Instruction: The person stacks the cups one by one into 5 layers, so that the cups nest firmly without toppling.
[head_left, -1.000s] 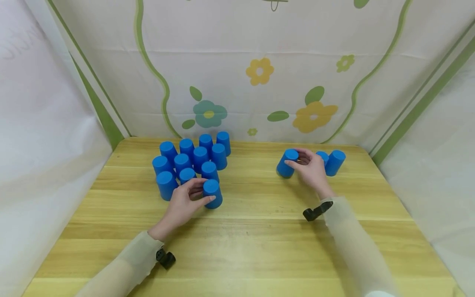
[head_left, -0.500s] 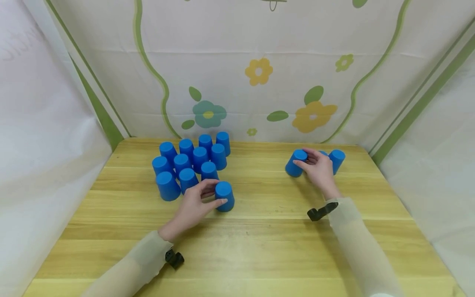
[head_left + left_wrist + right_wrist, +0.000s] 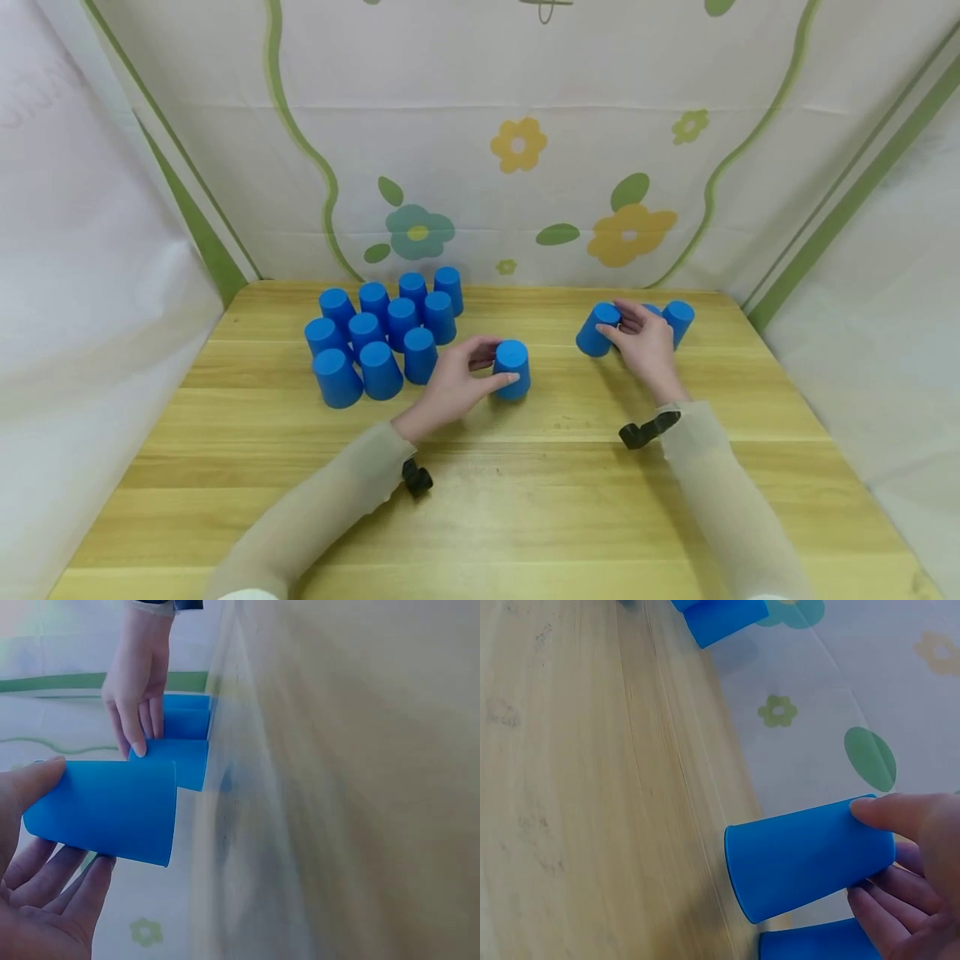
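Observation:
My left hand [image 3: 454, 385] pinches an upside-down blue plastic cup [image 3: 512, 372] between thumb and fingers, over the middle of the table. In the left wrist view a gap shows between the rim of this cup [image 3: 109, 810] and the wooden surface. My right hand [image 3: 647, 348] grips another inverted blue cup [image 3: 596, 332], slightly tilted, toward the back right. Two more blue cups stand beside that hand; one [image 3: 678, 322] shows mostly, and the other is largely hidden behind the fingers. From the right wrist view, the thumb lies on top of the held cup [image 3: 806, 859], fingers beneath.
Several inverted blue cups stand in rows at the back left of the wooden table [image 3: 517, 517], the nearest being a front-corner cup [image 3: 337, 379]. A white curtain [image 3: 450, 75] with printed flowers hangs behind the table's back edge, and more fabric encloses both sides.
My left hand has carried its cup rightward, away from the rows to the table's middle. The right hand moved its cup a little right, toward the two cups there, then stayed about still.

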